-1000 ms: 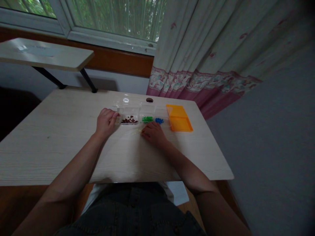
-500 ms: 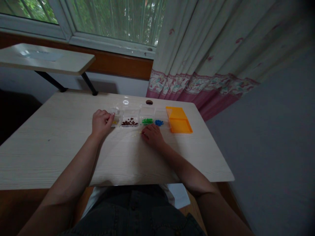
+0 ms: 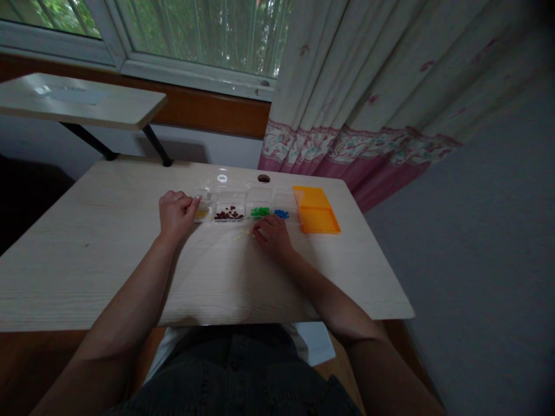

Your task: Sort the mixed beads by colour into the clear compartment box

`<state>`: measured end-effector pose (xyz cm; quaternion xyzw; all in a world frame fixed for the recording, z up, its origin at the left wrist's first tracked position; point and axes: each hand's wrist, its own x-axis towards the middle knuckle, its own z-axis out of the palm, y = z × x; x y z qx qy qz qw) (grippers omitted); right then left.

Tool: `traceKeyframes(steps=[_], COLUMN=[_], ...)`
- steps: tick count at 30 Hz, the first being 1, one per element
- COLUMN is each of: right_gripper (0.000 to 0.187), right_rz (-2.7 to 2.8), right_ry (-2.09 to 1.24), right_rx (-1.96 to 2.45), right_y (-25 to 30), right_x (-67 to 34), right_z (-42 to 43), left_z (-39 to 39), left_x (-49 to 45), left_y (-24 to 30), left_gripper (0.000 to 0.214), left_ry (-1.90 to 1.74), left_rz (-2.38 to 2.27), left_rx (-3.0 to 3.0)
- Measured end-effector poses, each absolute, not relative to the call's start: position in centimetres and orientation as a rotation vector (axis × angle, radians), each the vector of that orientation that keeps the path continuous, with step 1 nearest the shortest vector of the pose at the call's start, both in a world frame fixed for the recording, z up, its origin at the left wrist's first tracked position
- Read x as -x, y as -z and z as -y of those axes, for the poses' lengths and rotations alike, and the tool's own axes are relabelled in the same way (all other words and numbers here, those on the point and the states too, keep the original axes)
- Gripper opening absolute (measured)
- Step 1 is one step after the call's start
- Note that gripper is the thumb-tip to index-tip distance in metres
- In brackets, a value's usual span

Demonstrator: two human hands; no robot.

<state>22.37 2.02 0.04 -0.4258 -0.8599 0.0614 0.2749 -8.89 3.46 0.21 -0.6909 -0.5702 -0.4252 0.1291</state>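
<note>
My left hand (image 3: 177,214) is curled at the left edge of a small clear plastic box (image 3: 208,212), thumb and fingers closed on that edge. Yellow pieces (image 3: 200,214) lie inside this box. My right hand (image 3: 273,234) rests on the table in front of the boxes, its thumb and forefinger drawn together; anything between them is too small to make out. Just left of those fingertips, tiny pale yellow bits (image 3: 246,234) lie on the tabletop. Beyond them are open clear boxes with dark brown pieces (image 3: 229,214), green pieces (image 3: 260,212) and blue pieces (image 3: 281,214).
An open orange box (image 3: 319,220) lies at the right end of the row. The light wooden table (image 3: 208,283) has a round hole (image 3: 263,178) near its back edge. A raised shelf (image 3: 117,110) stands at the back left; a curtain (image 3: 338,144) hangs behind.
My right hand has shifted slightly right, its fingertips drawing a little away from the pale bits. My left hand has edged left, and more of the yellow pieces shows.
</note>
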Motion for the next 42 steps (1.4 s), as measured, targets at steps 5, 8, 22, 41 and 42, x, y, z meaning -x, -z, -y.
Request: traceKeyframes(steps=[5, 8, 22, 41, 42], right_gripper=[0.012, 0.014, 0.04, 0.04, 0.04], right_rz=[2.181, 2.071, 1.536, 1.325, 1.325], right_ry=[-0.289, -0.453, -1.639, -1.914, -1.906], right_rx=[1.099, 1.071, 0.966, 0.924, 0.922], right_y=[0.3, 0.4, -0.6, -1.2, -1.1], right_x=[-22.4, -22.3, -20.1, -19.7, -19.7], right_z=[-2.3, -2.6, -1.0, -0.1, -0.1], left_z=[-3.2, -2.8, -0.3, 0.1, 0.1], left_x=[8.2, 7.0, 0.3, 0.4, 0.5], left_y=[-0.6, -1.0, -1.4, -1.8, -1.8], left_gripper=[0.045, 0.042, 0.031, 0.031, 0.031], left_ry=[1.21, 1.22, 1.163, 0.954, 0.942], left_rz=[1.625, 1.586, 1.176, 1.034, 1.034], left_rx=[2.029, 2.102, 2.741, 2.676, 2.668])
